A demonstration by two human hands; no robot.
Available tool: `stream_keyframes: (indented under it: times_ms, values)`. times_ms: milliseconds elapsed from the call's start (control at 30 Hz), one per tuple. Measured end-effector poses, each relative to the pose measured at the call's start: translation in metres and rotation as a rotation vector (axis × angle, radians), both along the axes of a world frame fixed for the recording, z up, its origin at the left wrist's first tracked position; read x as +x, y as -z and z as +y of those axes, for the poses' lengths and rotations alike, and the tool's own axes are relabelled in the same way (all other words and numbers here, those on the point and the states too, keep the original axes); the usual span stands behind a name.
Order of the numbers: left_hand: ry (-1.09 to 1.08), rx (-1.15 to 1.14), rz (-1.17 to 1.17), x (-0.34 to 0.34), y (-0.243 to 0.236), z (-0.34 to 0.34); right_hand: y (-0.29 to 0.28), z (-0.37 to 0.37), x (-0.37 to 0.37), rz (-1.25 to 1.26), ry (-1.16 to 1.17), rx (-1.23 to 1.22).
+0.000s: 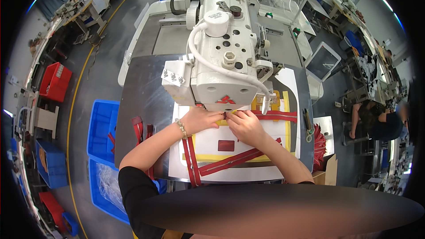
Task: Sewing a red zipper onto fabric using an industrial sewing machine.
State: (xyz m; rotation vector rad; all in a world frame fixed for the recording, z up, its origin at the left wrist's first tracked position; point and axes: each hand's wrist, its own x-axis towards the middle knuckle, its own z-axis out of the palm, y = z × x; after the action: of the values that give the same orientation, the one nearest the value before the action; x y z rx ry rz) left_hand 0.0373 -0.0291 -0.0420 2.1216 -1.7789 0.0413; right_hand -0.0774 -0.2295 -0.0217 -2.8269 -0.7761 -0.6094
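Note:
Under the head of a white sewing machine [221, 77], my two hands meet at a red zipper [276, 115] with a pale line of teeth. My right hand [247, 127] is closed, pinching the zipper, which runs out to the right from it. The fingers of my left hand [200, 121], pressed together, grip at the same spot; their tips are partly hidden below the machine head. A small dark-red rectangular patch [226, 145] lies on the white, yellow-edged sheet [208, 144] below my hands. Another red zipper strip [191, 163] hangs past my left wrist, and a third [232, 161] slants beneath my right forearm.
More red zippers [138, 128] lie left of my left forearm. Blue bins [102, 128] stand at the left. To the right are a small tool [307, 119], a bundle of red strips [318, 148] and a cardboard box [330, 170]. Another person [376, 121] sits farther right.

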Motion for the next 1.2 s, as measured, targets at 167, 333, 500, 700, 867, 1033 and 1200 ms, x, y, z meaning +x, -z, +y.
stream_keyframes:
  times_ms: [167, 333, 500, 700, 867, 1033, 1200]
  values:
    - [-0.091, 0.03, -0.074, -0.019, -0.012, 0.002, -0.005, -0.005, 0.005, 0.092, -0.034, -0.018]
    - [-0.235, -0.22, -0.226, -0.04, 0.005, 0.004, -0.004, -0.002, 0.0, 0.083, -0.01, 0.016]
    - [-0.293, -0.172, -0.19, -0.042, 0.003, 0.006, -0.003, -0.002, 0.0, 0.077, -0.002, 0.0]
    - [-0.381, -0.057, -0.227, -0.051, 0.0, 0.0, -0.002, -0.003, 0.0, 0.09, 0.008, 0.004]
    - [-0.46, 0.019, -0.37, -0.06, 0.005, -0.007, -0.001, -0.002, 0.0, 0.101, 0.013, 0.004]
    - [-0.492, 0.058, -0.366, -0.063, 0.002, -0.012, -0.002, -0.003, -0.002, 0.105, 0.02, -0.009]
    - [-0.508, 0.025, -0.341, -0.064, 0.005, -0.01, -0.004, 0.003, -0.008, 0.111, 0.064, 0.053]
